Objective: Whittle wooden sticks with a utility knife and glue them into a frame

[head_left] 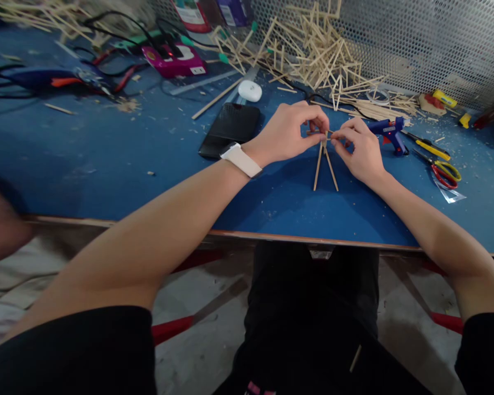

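Over the blue table, my left hand (pixel 294 130) pinches the top of a small wooden stick frame (pixel 319 167), whose two legs spread toward me in an upside-down V. From the other side, my right hand (pixel 360 147) has its thumb and fingertips closed at the same joint, on a short thin stick (pixel 330 132). The fingertips partly cover the joint, so how the sticks meet there is hard to see. A blue glue gun (pixel 389 133) lies just beyond my right hand. Close to my left wrist is a black phone (pixel 233 127).
A heap of wooden sticks (pixel 316 49) lies against the perforated metal panel (pixel 411 38). On the right are a yellow cutter knife (pixel 430 148) and scissors (pixel 444 171). A white earbud case (pixel 250 90), a pink power strip (pixel 175 60) and cables lie behind. Someone's arm (pixel 2 219) shows at left.
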A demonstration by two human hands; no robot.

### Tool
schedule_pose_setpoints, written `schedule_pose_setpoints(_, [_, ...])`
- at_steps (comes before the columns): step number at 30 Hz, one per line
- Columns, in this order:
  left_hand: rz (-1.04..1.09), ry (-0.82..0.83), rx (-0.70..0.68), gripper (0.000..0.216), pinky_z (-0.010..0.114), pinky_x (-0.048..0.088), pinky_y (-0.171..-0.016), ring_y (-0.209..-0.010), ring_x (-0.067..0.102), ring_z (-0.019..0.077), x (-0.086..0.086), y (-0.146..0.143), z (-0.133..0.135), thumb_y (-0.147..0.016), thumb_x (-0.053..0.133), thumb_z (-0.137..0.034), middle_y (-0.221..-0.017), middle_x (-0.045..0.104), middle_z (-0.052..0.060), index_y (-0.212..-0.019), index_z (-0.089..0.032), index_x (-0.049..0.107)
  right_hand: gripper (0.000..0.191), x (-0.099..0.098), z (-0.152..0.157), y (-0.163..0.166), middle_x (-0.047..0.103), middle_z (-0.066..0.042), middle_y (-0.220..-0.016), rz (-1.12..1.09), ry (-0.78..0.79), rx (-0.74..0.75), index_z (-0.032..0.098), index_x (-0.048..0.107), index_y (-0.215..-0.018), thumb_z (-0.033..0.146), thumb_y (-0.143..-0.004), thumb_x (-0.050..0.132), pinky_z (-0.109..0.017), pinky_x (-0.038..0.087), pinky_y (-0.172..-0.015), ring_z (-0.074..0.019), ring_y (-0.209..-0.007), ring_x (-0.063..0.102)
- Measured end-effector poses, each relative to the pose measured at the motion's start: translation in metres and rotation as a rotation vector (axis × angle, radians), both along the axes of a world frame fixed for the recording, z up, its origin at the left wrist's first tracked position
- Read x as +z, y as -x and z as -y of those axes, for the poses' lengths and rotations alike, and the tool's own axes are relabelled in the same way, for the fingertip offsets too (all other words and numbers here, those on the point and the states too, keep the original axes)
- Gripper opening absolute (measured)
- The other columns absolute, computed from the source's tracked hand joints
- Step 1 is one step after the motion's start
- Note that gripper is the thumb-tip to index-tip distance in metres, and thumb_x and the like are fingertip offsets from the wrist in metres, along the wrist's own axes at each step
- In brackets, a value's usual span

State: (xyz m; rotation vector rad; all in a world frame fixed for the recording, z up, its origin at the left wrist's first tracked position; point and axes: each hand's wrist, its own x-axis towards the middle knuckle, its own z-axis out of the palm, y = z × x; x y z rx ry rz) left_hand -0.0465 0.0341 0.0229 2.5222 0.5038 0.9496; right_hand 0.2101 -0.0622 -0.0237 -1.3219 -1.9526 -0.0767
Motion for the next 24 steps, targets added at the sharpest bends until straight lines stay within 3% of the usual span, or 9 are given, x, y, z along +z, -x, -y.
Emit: schedule_pose_setpoints(24, [-0.012, -0.004, 0.003, 0.018, 0.058, 0.076, -0.112, -0.117, 0.087, 0.0362, 0.0009, 0.0004, 0.0009, -0.111, 0.087, -0.040, -0.118, 0.092, 0.014, -0.119, -0.024, 0.088, 0.016, -0.0016, 0.0002, -0.0009, 0.077, -0.009, -0.133, 0.031, -0.009, -0.002, 0.029, 0.083, -0.128, 0.032, -0.126, 0.067, -0.054, 0.077, -0.099, -0.0277, -0.107, 0.081])
